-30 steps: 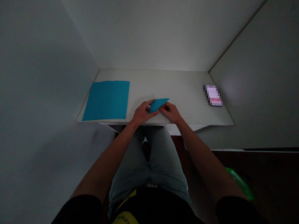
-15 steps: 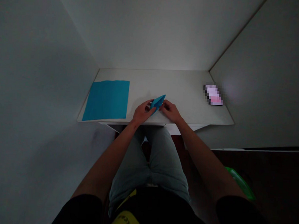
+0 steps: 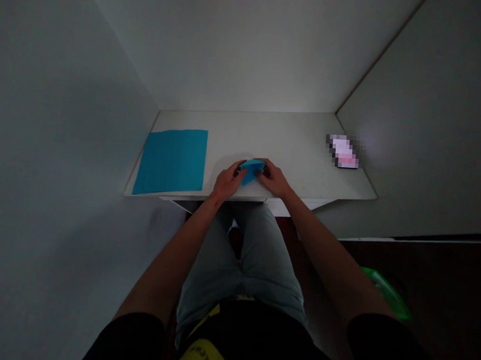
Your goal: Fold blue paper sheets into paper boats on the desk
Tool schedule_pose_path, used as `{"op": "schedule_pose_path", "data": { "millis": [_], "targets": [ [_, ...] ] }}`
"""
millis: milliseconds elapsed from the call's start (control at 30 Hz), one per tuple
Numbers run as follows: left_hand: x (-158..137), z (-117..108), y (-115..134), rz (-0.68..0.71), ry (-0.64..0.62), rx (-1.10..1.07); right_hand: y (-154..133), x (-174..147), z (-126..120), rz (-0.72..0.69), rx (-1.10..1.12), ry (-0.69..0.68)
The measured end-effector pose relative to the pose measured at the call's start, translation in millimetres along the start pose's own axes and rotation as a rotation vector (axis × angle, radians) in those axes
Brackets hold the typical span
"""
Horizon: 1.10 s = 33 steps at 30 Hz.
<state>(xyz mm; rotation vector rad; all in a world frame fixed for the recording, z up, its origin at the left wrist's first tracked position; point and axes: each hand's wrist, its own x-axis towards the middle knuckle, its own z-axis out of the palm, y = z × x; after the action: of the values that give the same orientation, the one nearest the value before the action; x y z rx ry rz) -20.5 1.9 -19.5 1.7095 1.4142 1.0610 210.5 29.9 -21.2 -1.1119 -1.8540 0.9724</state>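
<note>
Between my two hands is a small piece of folded blue paper (image 3: 250, 173), held just above the front part of the white table. My left hand (image 3: 228, 181) grips its left side, thumb on the near face and fingers behind. On the right side, my right hand (image 3: 273, 179) pinches the paper with the thumb in front and the fingers along the back. The paper's upper edge shows a lighter fold; some of its outline is covered by my fingers.
A flat sheet of blue paper (image 3: 172, 161) lies at the table's left end. At the right end is a blurred-out phone (image 3: 343, 152). The white table (image 3: 300, 135) meets walls at the back and sides. A green object (image 3: 386, 292) is low on the right.
The folded paper has turned from a tilted, pointed, opened shape to a flatter one facing me. My right hand has closed onto its right side; my left hand has hardly moved.
</note>
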Motion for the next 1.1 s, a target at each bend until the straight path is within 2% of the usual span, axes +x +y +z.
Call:
{"op": "schedule_pose_path", "data": {
  "millis": [100,333,567,767,967,1100],
  "targets": [
    [0,0,-2,0.008,0.009,-0.056,2,1,0,-0.007,0.055,0.011],
    [3,0,-1,-0.007,0.066,-0.277,11,5,0,0.01,0.166,0.137],
    [5,-3,-1,-0.044,0.054,-0.229,8,3,-3,-0.048,0.133,0.104],
    [4,0,-3,-0.058,0.051,-0.25,10,4,0,0.037,0.136,0.129],
    [6,-2,-1,-0.011,0.028,-0.143,7,4,2,0.058,0.098,0.059],
    [7,-4,2,-0.028,0.008,-0.173,3,4,1,0.054,0.085,0.058]
  ]
}}
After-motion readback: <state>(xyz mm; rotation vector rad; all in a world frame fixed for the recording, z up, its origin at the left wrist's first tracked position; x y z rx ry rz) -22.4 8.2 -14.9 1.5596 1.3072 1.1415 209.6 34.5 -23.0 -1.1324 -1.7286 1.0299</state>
